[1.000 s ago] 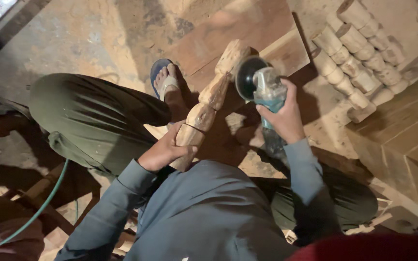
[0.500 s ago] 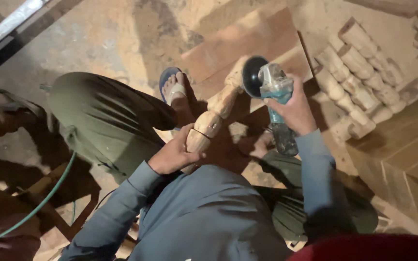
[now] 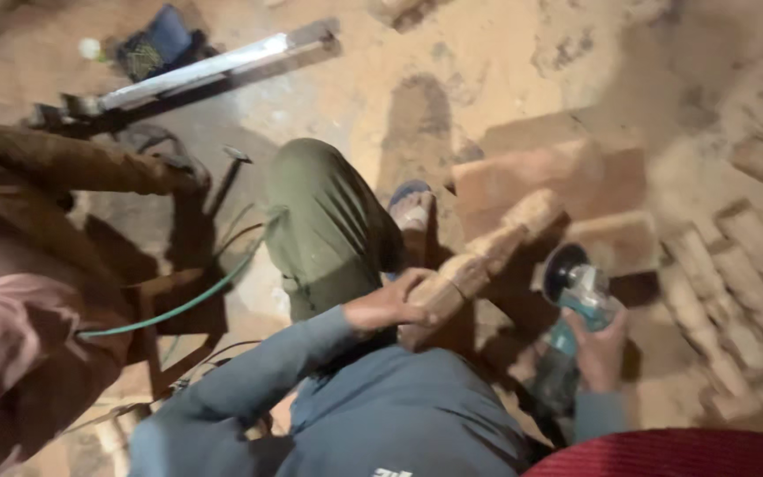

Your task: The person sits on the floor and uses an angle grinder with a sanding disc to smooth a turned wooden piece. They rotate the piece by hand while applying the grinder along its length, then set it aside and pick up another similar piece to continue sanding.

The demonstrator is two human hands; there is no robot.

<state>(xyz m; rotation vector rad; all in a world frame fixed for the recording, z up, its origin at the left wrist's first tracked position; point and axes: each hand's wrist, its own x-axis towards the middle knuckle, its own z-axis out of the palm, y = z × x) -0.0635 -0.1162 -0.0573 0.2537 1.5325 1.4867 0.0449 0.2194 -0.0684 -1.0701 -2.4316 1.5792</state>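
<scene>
Carved wooden leg (image 3: 474, 265) lies at the centre of the frame, slanting from your left hand (image 3: 390, 305) up toward the right, its far end resting against a reddish block (image 3: 540, 181). Your left fingers are curled tight around its near end, pinning it low by your lap. At lower right, your right hand (image 3: 600, 349) wraps the body of the teal angle grinder (image 3: 576, 296), fingers closed round it, with the dark disc (image 3: 562, 269) facing up and just beside the leg, not clearly touching it. To work this well, judge the approach carefully: keep the left grip firm and well back from the disc, bring the disc on at a shallow angle, and keep your sandalled foot (image 3: 412, 212), just above the leg, out of the line. Mind the green cable (image 3: 196, 296) trailing left across your knee. Farther off at right, rows of wooden pieces (image 3: 735, 300) cover the floor; a pale metal bar (image 3: 214, 66) lies at upper left.
</scene>
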